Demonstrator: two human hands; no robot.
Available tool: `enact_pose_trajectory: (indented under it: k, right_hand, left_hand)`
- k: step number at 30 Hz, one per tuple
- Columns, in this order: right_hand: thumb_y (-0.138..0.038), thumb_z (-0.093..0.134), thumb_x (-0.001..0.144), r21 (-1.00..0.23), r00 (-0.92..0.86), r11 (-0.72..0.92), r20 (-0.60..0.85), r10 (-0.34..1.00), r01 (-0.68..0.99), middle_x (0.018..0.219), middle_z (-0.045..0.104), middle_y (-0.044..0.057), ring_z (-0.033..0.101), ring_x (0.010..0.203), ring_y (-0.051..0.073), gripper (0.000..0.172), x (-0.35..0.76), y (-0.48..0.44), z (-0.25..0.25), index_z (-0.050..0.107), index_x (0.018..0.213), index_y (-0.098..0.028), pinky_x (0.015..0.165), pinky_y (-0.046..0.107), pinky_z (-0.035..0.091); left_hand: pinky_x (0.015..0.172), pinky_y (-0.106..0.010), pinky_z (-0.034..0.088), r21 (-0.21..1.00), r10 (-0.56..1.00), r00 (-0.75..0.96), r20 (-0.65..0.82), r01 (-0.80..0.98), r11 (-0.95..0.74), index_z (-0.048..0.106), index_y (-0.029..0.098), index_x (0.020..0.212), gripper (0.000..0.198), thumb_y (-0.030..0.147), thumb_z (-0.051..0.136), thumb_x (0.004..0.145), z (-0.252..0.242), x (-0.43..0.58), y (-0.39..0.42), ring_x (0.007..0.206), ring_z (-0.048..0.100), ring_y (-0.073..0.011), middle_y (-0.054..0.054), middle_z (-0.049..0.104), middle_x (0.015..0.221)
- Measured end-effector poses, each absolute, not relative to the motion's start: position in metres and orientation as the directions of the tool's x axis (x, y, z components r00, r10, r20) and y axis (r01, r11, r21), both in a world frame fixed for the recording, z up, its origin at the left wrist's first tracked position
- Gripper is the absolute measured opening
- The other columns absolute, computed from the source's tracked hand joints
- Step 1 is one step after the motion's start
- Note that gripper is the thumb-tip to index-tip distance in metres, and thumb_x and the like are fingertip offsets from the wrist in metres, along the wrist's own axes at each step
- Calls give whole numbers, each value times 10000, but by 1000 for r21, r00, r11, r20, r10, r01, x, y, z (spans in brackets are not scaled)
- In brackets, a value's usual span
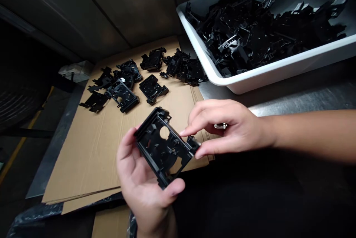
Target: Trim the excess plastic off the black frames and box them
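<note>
A black plastic frame part (162,147) with a round hole is held in front of me above a cardboard sheet (91,156). My left hand (144,186) cradles it from below, thumb and fingers wrapped round its edges. My right hand (225,128) comes in from the right and pinches the part's right corner between thumb and forefinger. A small metal object shows inside the right hand's fingers; I cannot make out what it is.
Several similar black parts (130,80) lie spread on the far end of the cardboard. A white bin (278,69) heaped with black parts stands at the upper right on a metal table (306,97). Dark floor lies to the left.
</note>
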State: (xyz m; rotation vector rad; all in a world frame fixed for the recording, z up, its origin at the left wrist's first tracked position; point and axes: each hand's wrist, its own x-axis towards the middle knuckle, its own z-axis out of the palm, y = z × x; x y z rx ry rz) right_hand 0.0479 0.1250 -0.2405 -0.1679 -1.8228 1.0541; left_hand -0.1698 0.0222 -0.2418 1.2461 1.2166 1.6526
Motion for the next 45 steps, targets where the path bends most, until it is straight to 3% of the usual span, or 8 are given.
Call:
enact_pose_trajectory:
  k: [3, 7, 16, 26, 31, 37, 41, 45]
  right_hand:
    - [-242, 941, 893, -742, -490, 600, 659, 571, -298, 962, 707, 38, 560, 715, 63, 328, 48, 124, -238, 803, 1155, -102, 547, 160, 453]
    - [-244, 981, 843, -776, -465, 586, 618, 634, -232, 889, 675, 17, 541, 678, 61, 308, 51, 123, -232, 797, 1044, -99, 518, 160, 447]
    - [-302, 974, 856, -828, -436, 542, 544, 717, -141, 810, 629, -14, 499, 607, 58, 285, 53, 121, -225, 772, 951, -124, 516, 202, 440]
    - [-306, 990, 831, -862, -419, 481, 501, 757, -161, 831, 617, -15, 470, 582, 44, 299, 51, 121, -225, 760, 900, -128, 495, 199, 401]
    - [-326, 999, 818, -866, -409, 479, 494, 768, -147, 845, 648, -5, 460, 573, 44, 309, 51, 121, -226, 762, 869, -135, 492, 203, 384]
    - [-303, 993, 818, -860, -406, 488, 502, 763, -146, 858, 651, -1, 444, 556, 40, 289, 50, 122, -229, 771, 886, -131, 482, 208, 375]
    - [-291, 959, 853, -852, -425, 505, 512, 746, -139, 896, 667, 1, 442, 552, 39, 273, 50, 123, -231, 786, 1005, -143, 479, 199, 403]
    - [-271, 914, 896, -822, -468, 548, 550, 692, -155, 955, 665, 8, 449, 565, 29, 278, 49, 126, -235, 772, 1098, -142, 480, 177, 426]
  left_hand:
    - [1103, -380, 602, 971, 951, -239, 195, -88, -221, 645, 279, 1480, 912, 577, 1008, 699, -243, -163, 24, 1319, 672, -317, -93, 673, 1401]
    - [1047, -462, 638, 979, 988, -156, -16, -202, -16, 643, 272, 1436, 676, 642, 802, 892, -238, -160, 27, 1304, 693, -361, -121, 700, 1374]
    - [976, -443, 681, 933, 980, -110, -164, -340, 118, 762, 236, 1303, 652, 627, 894, 797, -228, -162, 42, 1090, 793, -332, -117, 788, 1214]
    - [1057, -485, 653, 942, 978, -141, -153, -320, 101, 797, 246, 1246, 630, 652, 897, 775, -230, -161, 47, 1150, 781, -345, -114, 815, 1167]
    - [935, -343, 668, 941, 969, -190, -159, -327, 91, 823, 227, 1201, 626, 641, 923, 743, -226, -157, 49, 993, 787, -251, -95, 820, 1110]
    - [861, -207, 636, 939, 974, -196, -118, -342, 45, 848, 236, 1160, 480, 552, 922, 807, -227, -156, 47, 711, 703, -123, 33, 640, 704]
    - [1078, -324, 624, 973, 981, -188, -55, -231, 10, 798, 249, 1343, 622, 573, 910, 825, -231, -160, 48, 1152, 788, -250, -84, 805, 1221]
    - [1254, -403, 527, 987, 988, -107, 112, -99, -123, 666, 349, 1561, 845, 453, 986, 786, -235, -175, 49, 1588, 525, -354, -75, 548, 1717]
